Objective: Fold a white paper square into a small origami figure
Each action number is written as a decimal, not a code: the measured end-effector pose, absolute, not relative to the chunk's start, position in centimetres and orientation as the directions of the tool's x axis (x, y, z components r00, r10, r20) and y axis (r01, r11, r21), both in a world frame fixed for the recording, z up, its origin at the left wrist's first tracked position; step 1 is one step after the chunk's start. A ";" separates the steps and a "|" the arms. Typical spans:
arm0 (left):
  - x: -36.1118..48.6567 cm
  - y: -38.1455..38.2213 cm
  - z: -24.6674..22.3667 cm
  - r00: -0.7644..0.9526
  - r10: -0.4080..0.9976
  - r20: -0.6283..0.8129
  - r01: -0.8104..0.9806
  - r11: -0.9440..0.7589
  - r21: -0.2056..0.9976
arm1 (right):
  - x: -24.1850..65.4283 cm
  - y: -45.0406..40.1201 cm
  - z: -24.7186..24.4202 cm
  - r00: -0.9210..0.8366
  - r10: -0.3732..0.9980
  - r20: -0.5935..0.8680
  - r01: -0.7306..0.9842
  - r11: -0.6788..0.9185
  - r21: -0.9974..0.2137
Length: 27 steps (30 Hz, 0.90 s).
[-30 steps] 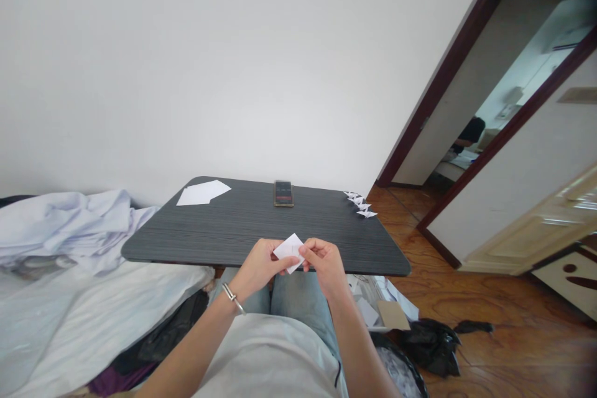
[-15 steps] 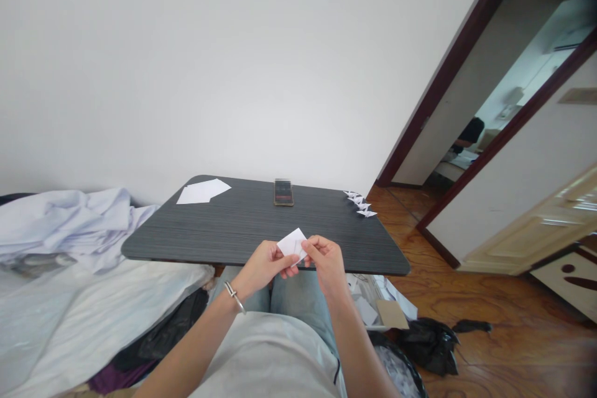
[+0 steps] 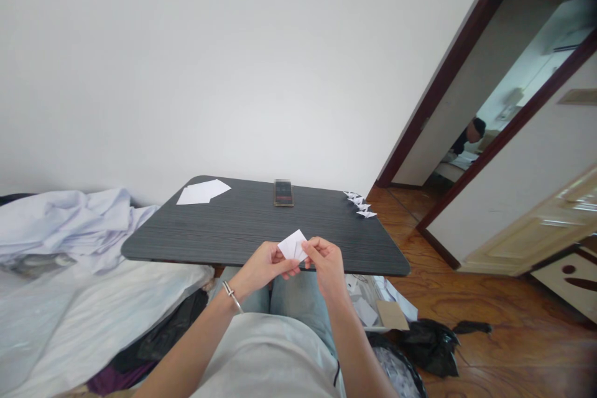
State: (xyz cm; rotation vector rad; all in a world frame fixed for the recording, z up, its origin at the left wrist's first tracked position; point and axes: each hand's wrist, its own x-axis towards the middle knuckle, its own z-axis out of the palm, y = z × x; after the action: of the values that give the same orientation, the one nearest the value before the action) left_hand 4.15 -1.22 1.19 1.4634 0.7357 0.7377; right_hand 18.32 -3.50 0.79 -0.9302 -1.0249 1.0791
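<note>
Now, the left hand (image 3: 265, 265) and right hand (image 3: 326, 264) pinched the folded paper (image 3: 293, 246) between their fingertips above the table's (image 3: 186, 239) near edge, a steady, even grip that suited such small work.

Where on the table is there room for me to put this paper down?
Bare dark tabletop lies between the white sheets and the phone, and between the phone and the small folded paper shapes. The far right corner is crowded with those shapes.
</note>
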 end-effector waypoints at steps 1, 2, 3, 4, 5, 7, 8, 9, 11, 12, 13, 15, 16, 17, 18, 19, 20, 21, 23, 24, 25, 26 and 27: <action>4.2 -1.3 1.3 0.582 0.813 0.020 0.000 -0.024 1.000 | 18.3 -3.5 0.8 0.145 0.971 0.190 -0.237 0.220 -0.946; 4.3 -1.4 1.4 0.572 0.820 0.029 -0.006 -0.032 0.999 | 18.3 -3.5 0.8 0.143 0.971 0.190 -0.239 0.220 -0.946; 4.4 -1.4 1.5 0.560 0.828 0.039 -0.010 -0.040 0.999 | 18.3 -3.5 0.8 0.143 0.971 0.189 -0.243 0.220 -0.945; 4.5 -1.5 1.6 0.550 0.834 0.047 -0.013 -0.047 0.999 | 18.3 -3.5 0.8 0.143 0.972 0.188 -0.249 0.220 -0.943; 4.6 -1.7 1.8 0.542 0.838 0.054 -0.016 -0.054 0.998 | 18.2 -3.5 0.8 0.144 0.972 0.188 -0.255 0.220 -0.942; 4.7 -1.9 2.0 0.532 0.844 0.067 -0.022 -0.065 0.998 | 18.2 -3.6 0.8 0.142 0.971 0.191 -0.264 0.223 -0.938; 4.7 -2.0 2.1 0.528 0.846 0.072 -0.025 -0.069 0.997 | 18.1 -3.6 0.8 0.140 0.971 0.195 -0.266 0.227 -0.937; 4.8 -2.1 2.3 0.525 0.847 0.076 -0.028 -0.072 0.997 | 18.1 -3.7 0.9 0.139 0.970 0.201 -0.267 0.232 -0.935; 4.8 -2.3 2.4 0.520 0.850 0.083 -0.039 -0.074 0.997 | 17.9 -3.8 1.0 0.144 0.966 0.215 -0.272 0.248 -0.930; 4.9 -2.3 2.5 0.518 0.851 0.088 -0.047 -0.074 0.996 | 17.9 -3.8 1.0 0.151 0.963 0.222 -0.274 0.257 -0.927; 4.9 -2.4 2.5 0.516 0.851 0.092 -0.057 -0.074 0.996 | 17.8 -3.9 1.0 0.159 0.961 0.227 -0.276 0.264 -0.924; 5.0 -2.4 2.4 0.512 0.854 0.096 -0.074 -0.068 0.995 | 17.8 -3.9 1.0 0.164 0.961 0.225 -0.281 0.264 -0.923; 5.0 -2.3 2.3 0.509 0.856 0.094 -0.081 -0.061 0.995 | 17.9 -3.8 0.9 0.156 0.964 0.217 -0.286 0.255 -0.924; 4.9 -2.3 2.2 0.505 0.858 0.089 -0.086 -0.053 0.995 | 18.0 -3.8 0.8 0.137 0.969 0.207 -0.293 0.239 -0.926; 4.9 -2.2 2.2 0.501 0.862 0.084 -0.091 -0.044 0.995 | 18.1 -3.7 0.7 0.108 0.975 0.195 -0.298 0.219 -0.929; 4.8 -2.2 2.1 0.498 0.863 0.079 -0.094 -0.037 0.995 | 18.3 -3.6 0.6 0.074 0.980 0.186 -0.303 0.200 -0.932; 4.7 -2.1 2.1 0.499 0.863 0.077 -0.097 -0.033 0.995 | 18.5 -3.6 0.6 0.037 0.983 0.181 -0.300 0.184 -0.936; 4.7 -2.1 2.1 0.501 0.862 0.077 -0.097 -0.032 0.995 | 18.6 -3.5 0.5 0.013 0.984 0.178 -0.288 0.174 -0.942; 4.6 -2.1 2.2 0.519 0.851 0.084 -0.097 -0.039 0.994 | 18.8 -3.5 0.4 0.013 0.982 0.190 -0.254 0.187 -0.949; 4.6 -2.1 2.3 0.531 0.843 0.085 -0.100 -0.038 0.994 | 18.8 -3.5 0.5 0.026 0.979 0.204 -0.239 0.205 -0.949; 4.7 -2.1 2.3 0.543 0.836 0.084 -0.103 -0.033 0.994 | 18.7 -3.5 0.5 0.042 0.974 0.222 -0.228 0.225 -0.947; 4.7 -2.1 2.3 0.549 0.832 0.082 -0.110 -0.026 0.994 | 18.6 -3.6 0.6 0.057 0.970 0.238 -0.218 0.245 -0.945; 4.8 -2.1 2.3 0.547 0.833 0.084 -0.120 -0.021 0.993 | 18.5 -3.6 0.6 0.067 0.965 0.255 -0.211 0.263 -0.941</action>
State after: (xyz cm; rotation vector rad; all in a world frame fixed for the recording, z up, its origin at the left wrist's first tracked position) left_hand 4.78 -2.13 2.26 1.3892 0.6696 0.8571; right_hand 18.51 -3.62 0.63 -0.8766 -1.1342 1.0844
